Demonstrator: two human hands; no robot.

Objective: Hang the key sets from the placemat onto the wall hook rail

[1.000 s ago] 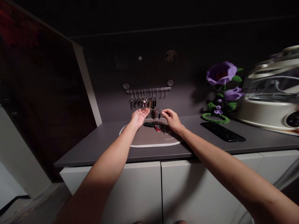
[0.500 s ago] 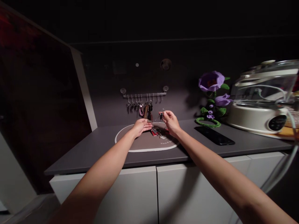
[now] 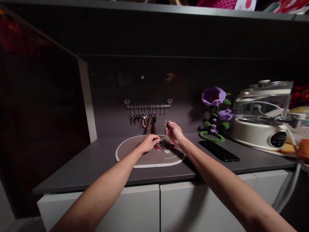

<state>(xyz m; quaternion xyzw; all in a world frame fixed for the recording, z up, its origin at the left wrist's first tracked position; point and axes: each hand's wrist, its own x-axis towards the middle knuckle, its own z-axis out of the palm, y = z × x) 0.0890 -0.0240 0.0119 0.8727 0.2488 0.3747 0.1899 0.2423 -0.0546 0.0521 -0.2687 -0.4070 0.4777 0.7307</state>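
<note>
Gripping the key ring point(image 3: 168, 126), the right hand point(image 3: 176, 132) rises above the left hand point(image 3: 148, 143), whose hold I cannot tell. The key ring seems now freer.

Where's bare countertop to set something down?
Free: countertop left of the oval mat; thinner strip between mat and front edge, left forearm above. Crowded: mat's centre (keys, left hand); farther right (smartphone, purple flowers, white appliance).

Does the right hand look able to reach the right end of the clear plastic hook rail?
Likely yes: the right hand, holding a silver-ringed bunch of keys, shows just below that end of the rail, with nothing visible between them.
</note>
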